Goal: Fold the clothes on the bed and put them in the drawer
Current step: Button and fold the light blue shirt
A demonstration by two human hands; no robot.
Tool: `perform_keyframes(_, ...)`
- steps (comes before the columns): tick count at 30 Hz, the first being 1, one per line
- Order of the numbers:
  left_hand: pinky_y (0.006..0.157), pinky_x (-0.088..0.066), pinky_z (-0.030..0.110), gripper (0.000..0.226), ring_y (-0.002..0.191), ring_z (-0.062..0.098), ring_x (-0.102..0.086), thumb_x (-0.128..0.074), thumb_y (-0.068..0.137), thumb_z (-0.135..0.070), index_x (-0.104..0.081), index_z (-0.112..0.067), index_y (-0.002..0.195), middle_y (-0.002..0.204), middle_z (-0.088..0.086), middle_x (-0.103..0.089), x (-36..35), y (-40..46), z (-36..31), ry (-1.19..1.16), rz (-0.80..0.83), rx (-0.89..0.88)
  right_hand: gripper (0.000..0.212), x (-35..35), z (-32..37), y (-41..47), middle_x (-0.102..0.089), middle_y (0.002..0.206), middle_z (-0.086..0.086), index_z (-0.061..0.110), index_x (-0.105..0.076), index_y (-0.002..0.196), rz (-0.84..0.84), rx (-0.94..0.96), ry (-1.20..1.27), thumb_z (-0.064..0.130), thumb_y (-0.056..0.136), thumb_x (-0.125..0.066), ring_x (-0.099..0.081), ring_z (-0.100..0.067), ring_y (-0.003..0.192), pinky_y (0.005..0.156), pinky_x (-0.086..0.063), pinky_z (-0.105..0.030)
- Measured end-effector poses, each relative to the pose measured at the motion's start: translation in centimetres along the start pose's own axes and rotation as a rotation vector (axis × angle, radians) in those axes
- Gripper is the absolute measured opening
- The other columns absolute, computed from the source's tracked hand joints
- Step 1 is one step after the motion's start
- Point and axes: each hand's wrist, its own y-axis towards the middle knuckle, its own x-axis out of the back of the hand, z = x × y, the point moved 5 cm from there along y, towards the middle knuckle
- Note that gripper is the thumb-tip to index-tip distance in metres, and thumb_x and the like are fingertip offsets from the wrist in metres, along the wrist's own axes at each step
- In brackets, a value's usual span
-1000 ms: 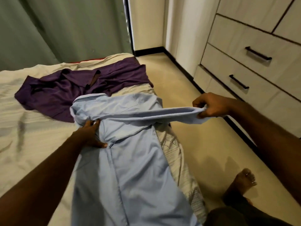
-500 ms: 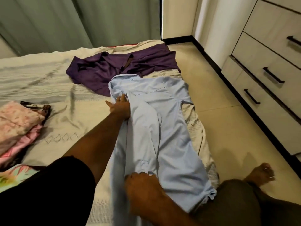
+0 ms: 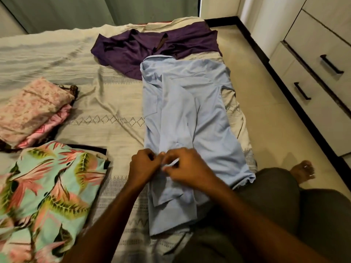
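now both the left hand [image 3: 145, 166] and right hand [image 3: 185, 168] pinch the cuff of the blue shirt [image 3: 190, 114] lying lengthwise on the bed [image 3: 76, 73], its sleeve folded in since a second ago, so its length likely gets folded next.

single head-worn wide-angle view, looking forward and steeply down from over the near edge of the beige patterned bedsheet [image 3: 114, 103]. close range: both forearms enter from the bottom. frame spans the bed on the left to the pale wooden drawer unit with black bar handles [image 3: 322, 76] on the right. straight edges bow near the borders.
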Motion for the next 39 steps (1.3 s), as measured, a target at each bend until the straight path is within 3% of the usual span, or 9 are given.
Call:
perform_keyframes(3,0.053,-0.045,0.026,0.038,0.058,0.016,-0.066,-0.077,0.081,-0.052,-0.063,-0.018,0.069,0.060,-0.002,-0.067,-0.2,-3.3,0.7,-0.018,0.005,0.047,0.019,2.5,-4.1,0.0,-0.072,0.089,0.003,0.024,-0.069,0.088,-0.144,-0.217,-0.054,0.037,0.077,-0.078,-0.069,-0.015,0.083,0.073,-0.055,-0.027)
perform_keyframes(7,0.059,-0.041,0.028,0.039,0.073,0.016,-0.062,-0.080,0.071,-0.061,-0.063,-0.027,0.079,0.076,-0.008,-0.062,0.2,-6.1,1.2,0.129,-0.049,-0.022,0.059,0.5,-7.3,-1.2,-0.065,0.110,-0.006,0.019,-0.056,0.110,0.006,-0.347,-0.299,0.058,0.073,-0.080,-0.063,-0.027,0.101,0.077,-0.049,-0.033)
perform_keyframes(10,0.059,-0.043,0.030,0.043,0.076,0.018,-0.061,-0.086,0.064,-0.057,-0.060,-0.029,0.085,0.084,-0.006,-0.061,-0.1,-8.2,1.7,0.192,-0.065,-0.089,0.074,-0.4,-7.8,-2.6,-0.062,0.117,-0.009,0.018,-0.050,0.116,0.007,-0.376,-0.275,0.052,0.064,-0.089,-0.061,-0.030,0.106,0.083,-0.053,-0.036)
perform_keyframes(17,0.055,-0.051,0.031,0.024,0.060,0.015,-0.064,-0.076,0.082,-0.008,-0.059,-0.024,0.090,0.070,-0.003,-0.065,-1.1,-11.1,3.5,-0.136,-0.067,-0.079,0.049,-1.3,-6.2,-4.2,-0.063,0.097,-0.010,0.024,-0.038,0.113,-0.051,-0.198,-0.231,0.012,0.076,-0.068,-0.061,-0.032,0.087,0.069,-0.049,-0.034)
perform_keyframes(20,0.051,-0.054,0.035,0.036,0.058,0.025,-0.065,-0.073,0.079,0.006,-0.060,-0.024,0.095,0.072,0.009,-0.066,-0.2,-10.2,4.6,-0.336,0.004,-0.076,0.043,-1.7,-4.4,-4.6,-0.060,0.089,-0.006,0.024,-0.040,0.112,-0.111,0.021,-0.329,0.010,0.078,-0.063,-0.061,-0.034,0.081,0.069,-0.051,-0.039)
perform_keyframes(23,0.055,-0.052,0.033,0.036,0.062,0.022,-0.065,-0.081,0.074,-0.003,-0.062,-0.022,0.098,0.077,0.003,-0.065,0.8,-9.5,5.4,-0.154,0.087,-0.106,0.038,-2.4,-3.9,-5.1,-0.064,0.083,0.004,0.025,-0.056,0.109,0.037,0.122,-0.188,0.025,0.078,-0.079,-0.065,-0.018,0.077,0.070,-0.054,-0.033)
perform_keyframes(27,0.056,-0.046,0.027,0.030,0.058,0.010,-0.060,-0.087,0.074,-0.025,-0.063,-0.022,0.092,0.076,-0.006,-0.064,1.3,-8.8,2.3,-0.024,-0.028,-0.280,0.015,2.1,-6.4,-4.1,-0.069,0.076,0.009,0.025,-0.067,0.087,-0.189,-0.005,0.047,0.029,0.081,-0.080,-0.063,-0.001,0.066,0.065,-0.051,-0.018)
perform_keyframes(31,0.061,-0.044,0.013,0.020,0.065,0.005,-0.063,-0.085,0.078,-0.022,-0.065,-0.018,0.081,0.068,-0.005,-0.066,-4.0,-7.6,-3.7,-0.054,0.120,-0.494,0.005,9.3,-12.7,-4.2,-0.071,0.088,-0.001,0.019,-0.070,0.088,-0.473,-0.289,-0.089,0.017,0.083,-0.071,-0.066,-0.019,0.083,0.075,-0.050,-0.027)
perform_keyframes(39,0.066,-0.044,0.023,0.015,0.081,0.021,-0.067,-0.073,0.090,-0.026,-0.067,-0.012,0.093,0.082,0.003,-0.067,-11.1,4.9,-15.4,0.078,0.282,-0.499,0.040,12.1,-16.9,-3.7,-0.067,0.098,-0.005,0.019,-0.061,0.099,-0.350,-0.454,-0.221,0.053,0.080,-0.072,-0.060,-0.024,0.085,0.073,-0.050,-0.033)
